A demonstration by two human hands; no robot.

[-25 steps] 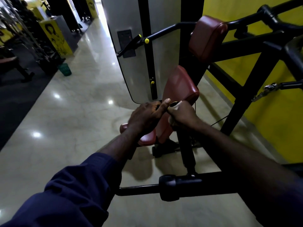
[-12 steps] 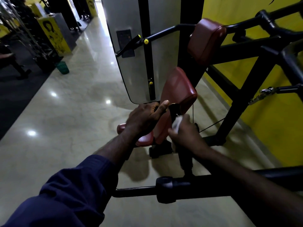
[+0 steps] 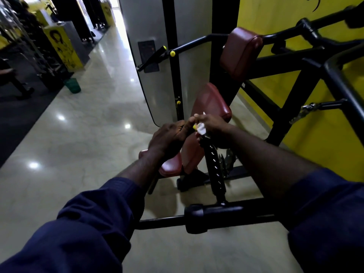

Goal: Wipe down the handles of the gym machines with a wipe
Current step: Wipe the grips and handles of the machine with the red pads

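1: Two hands in view, one machine. Largest items first, positions referenced to the hands?

2: Entry. Glossy pale floor (image 3: 78, 144) lies under and left of the left hand (image 3: 167, 138). Yellow wall (image 3: 334, 134) is to the right of the right hand (image 3: 214, 127). Black machine frame (image 3: 291, 107) rises beyond and right of the right hand; its crossbar (image 3: 216, 212) passes below both forearms. Grey weight-stack cover (image 3: 149, 26) stands beyond the left hand.

1: Padding?

2: Three maroon pads. Upper pad (image 3: 240, 52) is well above the right hand, back pad (image 3: 208, 103) just beyond both hands, seat (image 3: 171, 164) beneath the left wrist. Green bin (image 3: 73, 86) sits on the floor, far off to the left of the left hand.

1: Handle under work?

2: Black ridged handle (image 3: 213, 164) runs from the crossbar up to the hands. Its top end sits between them, tipped with a yellow cap (image 3: 194, 126).

1: Hand states?

2: Right hand: fingers curled over the handle's top, pinching a white wipe (image 3: 201, 129) against it. The wipe shows just right of the cap, on the side of the right hand that faces the left. Left hand: fingers curled, thumb stretched up toward the cap, tip meeting the right hand's fingers. Whether it actually grips the handle: cannot tell. Both forearms bare below navy sleeves (image 3: 78, 233).
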